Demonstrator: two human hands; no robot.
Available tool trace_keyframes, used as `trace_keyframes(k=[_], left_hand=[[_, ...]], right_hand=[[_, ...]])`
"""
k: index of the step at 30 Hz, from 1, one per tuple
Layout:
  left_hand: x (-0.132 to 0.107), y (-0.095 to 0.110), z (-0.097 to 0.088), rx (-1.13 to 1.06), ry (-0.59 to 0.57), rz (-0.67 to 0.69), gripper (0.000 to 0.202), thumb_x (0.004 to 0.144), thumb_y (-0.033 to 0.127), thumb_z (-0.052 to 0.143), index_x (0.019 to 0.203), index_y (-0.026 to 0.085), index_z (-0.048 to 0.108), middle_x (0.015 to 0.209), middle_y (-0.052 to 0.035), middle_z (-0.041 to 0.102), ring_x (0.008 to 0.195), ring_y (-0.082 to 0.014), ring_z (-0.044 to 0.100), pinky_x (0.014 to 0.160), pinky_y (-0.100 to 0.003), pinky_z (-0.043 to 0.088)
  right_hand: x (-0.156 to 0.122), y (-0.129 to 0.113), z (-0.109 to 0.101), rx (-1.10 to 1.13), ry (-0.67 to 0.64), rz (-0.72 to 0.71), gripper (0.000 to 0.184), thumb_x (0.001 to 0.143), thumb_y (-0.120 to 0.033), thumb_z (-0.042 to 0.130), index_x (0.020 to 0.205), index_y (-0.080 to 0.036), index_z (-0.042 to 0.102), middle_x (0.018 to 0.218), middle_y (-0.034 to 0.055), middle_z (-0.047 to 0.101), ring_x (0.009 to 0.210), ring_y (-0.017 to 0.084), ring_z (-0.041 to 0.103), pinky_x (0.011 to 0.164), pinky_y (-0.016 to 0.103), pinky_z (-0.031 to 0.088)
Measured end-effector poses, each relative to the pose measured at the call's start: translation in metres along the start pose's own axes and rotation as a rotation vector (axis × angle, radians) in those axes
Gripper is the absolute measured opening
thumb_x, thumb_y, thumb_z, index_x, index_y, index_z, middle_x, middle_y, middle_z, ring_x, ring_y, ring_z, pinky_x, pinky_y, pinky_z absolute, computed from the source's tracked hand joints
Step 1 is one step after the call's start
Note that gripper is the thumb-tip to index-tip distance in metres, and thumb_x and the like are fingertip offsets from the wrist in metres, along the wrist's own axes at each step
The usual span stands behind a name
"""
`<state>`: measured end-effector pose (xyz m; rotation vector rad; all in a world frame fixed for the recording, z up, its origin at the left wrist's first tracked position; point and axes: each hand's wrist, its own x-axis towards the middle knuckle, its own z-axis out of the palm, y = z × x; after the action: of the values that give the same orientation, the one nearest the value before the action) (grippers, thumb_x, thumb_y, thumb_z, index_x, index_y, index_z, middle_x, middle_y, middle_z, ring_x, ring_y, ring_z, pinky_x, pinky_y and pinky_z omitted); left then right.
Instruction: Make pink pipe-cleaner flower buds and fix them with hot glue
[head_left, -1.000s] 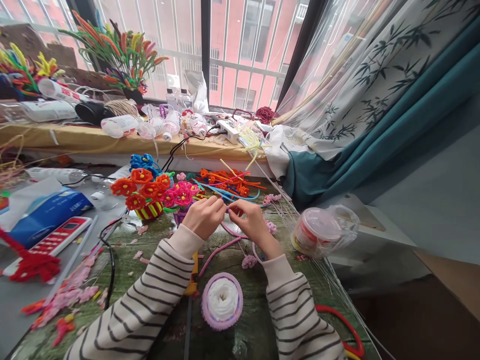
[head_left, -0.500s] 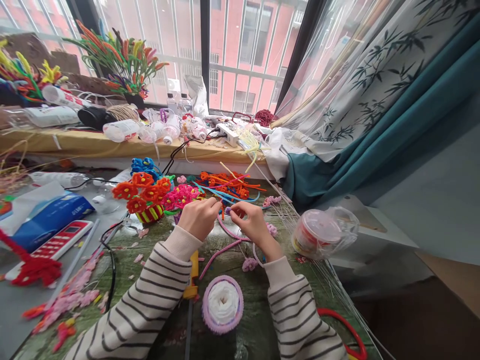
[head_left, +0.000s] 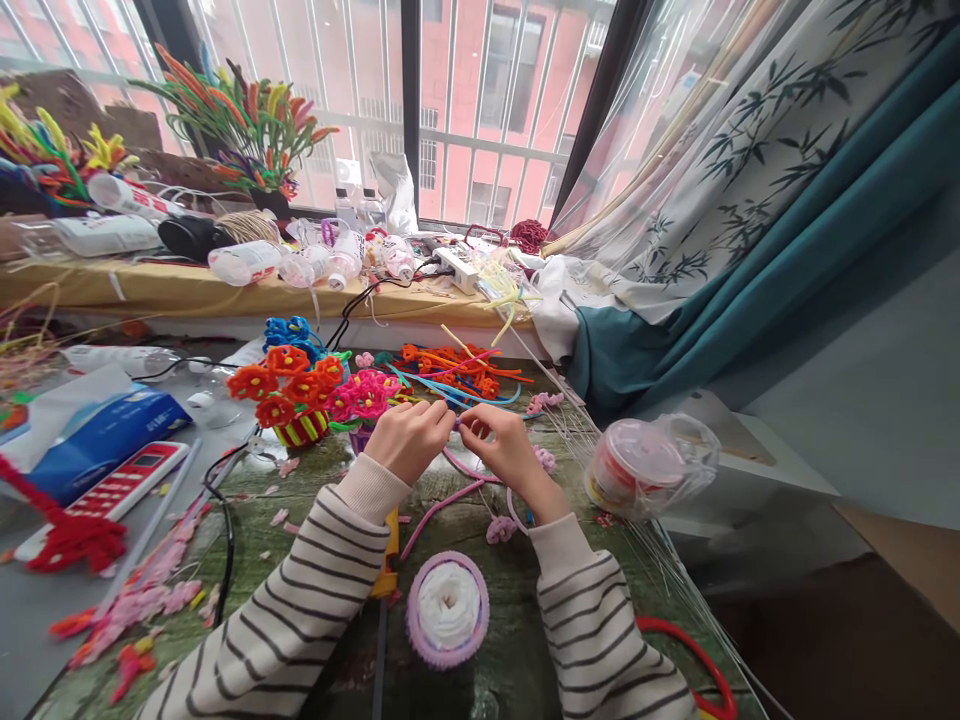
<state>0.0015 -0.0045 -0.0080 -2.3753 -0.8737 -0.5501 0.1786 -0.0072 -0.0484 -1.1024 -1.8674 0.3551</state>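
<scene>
**Both hands pinch a pipe-cleaner piece over the tabletop**

You are at close shaping work on a pipe cleaner, to judge by the pinch. Your left hand [head_left: 409, 440] and right hand [head_left: 502, 450] meet above the tabletop [head_left: 517, 620], and the fingers [head_left: 442, 420] of both are clenched on a short pipe-cleaner piece [head_left: 456, 423]. It sits between the two sets of tips, clear of the surface. It is too small and too shaded by your hands for you to tell its colour or bends from this view. The pinch calls for steady tips and a slow turn rather than more force, since little of the piece shows outside your grip.

Just ahead of your fingers lie blue pipe cleaners [head_left: 480, 395] and a heap of orange pipe cleaners [head_left: 457, 365]. A pink pipe cleaner [head_left: 442, 510] curves on the tabletop beneath your wrists. To the left stands a striped basket [head_left: 300, 430] of orange flowers [head_left: 274, 385], with pink flowers [head_left: 367, 395] beside it. Nearer you sit a white roll [head_left: 448, 605] with a lilac rim and a yellow handle [head_left: 386, 555]. A bagged plastic tub [head_left: 645, 465] stands off to the right.
</scene>
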Motion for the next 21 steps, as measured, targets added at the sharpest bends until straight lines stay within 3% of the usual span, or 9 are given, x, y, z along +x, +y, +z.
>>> trace_keyframes(k=[13, 21], left_hand=[[-0.002, -0.001, 0.003, 0.004, 0.079, 0.099, 0.020, 0.088, 0.004, 0.053, 0.073, 0.016, 0.059, 0.067, -0.0025, 0.059, 0.065, -0.0189, 0.056, 0.057, -0.031, 0.036], [-0.002, -0.001, 0.008, -0.062, 0.119, 0.042, 0.028, 0.095, 0.014, 0.047, 0.070, 0.017, 0.058, 0.067, -0.0026, 0.058, 0.064, -0.0165, 0.055, 0.058, -0.029, 0.039]], right_hand=[[0.001, 0.002, -0.001, -0.004, -0.078, 0.009, 0.013, 0.088, -0.025, 0.061, 0.078, -0.019, 0.066, 0.075, 0.0028, 0.069, 0.063, 0.015, 0.060, 0.060, 0.025, 0.044], [0.001, -0.008, 0.000, 0.099, 0.030, 0.016, 0.011, 0.085, -0.023, 0.063, 0.076, -0.017, 0.067, 0.074, 0.0039, 0.070, 0.064, 0.017, 0.063, 0.064, 0.027, 0.049]])
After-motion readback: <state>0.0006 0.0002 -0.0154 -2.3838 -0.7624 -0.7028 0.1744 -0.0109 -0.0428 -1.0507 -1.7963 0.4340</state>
